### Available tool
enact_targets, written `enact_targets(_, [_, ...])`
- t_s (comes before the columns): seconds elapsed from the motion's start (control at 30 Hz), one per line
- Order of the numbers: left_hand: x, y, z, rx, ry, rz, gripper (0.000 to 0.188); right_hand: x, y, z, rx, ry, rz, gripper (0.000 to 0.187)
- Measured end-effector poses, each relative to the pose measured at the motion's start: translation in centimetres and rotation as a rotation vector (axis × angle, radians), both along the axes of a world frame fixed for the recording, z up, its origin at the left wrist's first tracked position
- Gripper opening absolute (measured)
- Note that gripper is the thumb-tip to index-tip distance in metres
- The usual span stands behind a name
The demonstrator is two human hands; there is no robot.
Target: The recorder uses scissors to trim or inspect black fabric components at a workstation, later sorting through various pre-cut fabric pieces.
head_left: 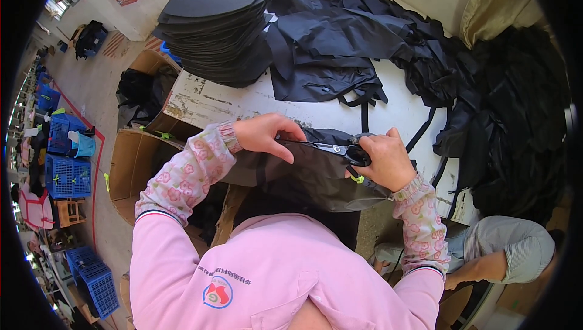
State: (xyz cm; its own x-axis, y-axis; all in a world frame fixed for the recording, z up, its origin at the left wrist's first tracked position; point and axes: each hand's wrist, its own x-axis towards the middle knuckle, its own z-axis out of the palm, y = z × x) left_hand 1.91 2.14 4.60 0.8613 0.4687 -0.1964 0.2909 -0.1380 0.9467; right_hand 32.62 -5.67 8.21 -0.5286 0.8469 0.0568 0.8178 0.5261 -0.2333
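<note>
My left hand [267,134] pinches the upper edge of a dark grey-black fabric piece [303,175] that I hold against my body at the white table's near edge. My right hand [382,160] is closed around black-handled scissors [340,149], whose metal blades lie along the fabric's top edge and point toward my left hand. Both forearms wear pink floral sleeve covers.
A tall stack of flat black cut panels [221,23] stands at the table's far left. Loose black fabric and straps [352,44] spread over the white table [225,102]. Open cardboard boxes [130,166] sit left. Blue crates [67,175] line the floor. Another person [492,251] crouches lower right.
</note>
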Motion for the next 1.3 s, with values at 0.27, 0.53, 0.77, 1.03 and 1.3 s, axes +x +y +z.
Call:
enact_targets(0.27, [-1.9, -0.5, -1.5, -0.049, 0.018, 0.058, 0.037, -0.1, 0.3, -0.3, -0.031, 0.025, 0.018, 0.048])
enact_targets(0.53, [-1.3, -0.5, -1.4, -0.119, -0.014, 0.043, 0.033, -0.9, 0.5, -0.2, -0.001, 0.068, 0.055, 0.047])
enact_targets(0.77, [-1.4, -0.4, -1.6, -0.125, -0.047, 0.046, 0.032, -0.8, 0.5, -0.1, -0.102, 0.017, 0.026, 0.048])
enact_targets(1.03, [-1.2, -0.2, -1.1, -0.021, -0.005, 0.018, 0.033, -0.2, 0.7, 0.5, -0.083, 0.030, 0.047, 0.049])
enact_targets(1.3, [-0.9, -0.4, -1.4, -0.069, -0.041, 0.017, 0.031, -0.7, 1.0, 0.9, -0.054, 0.021, 0.076, 0.051])
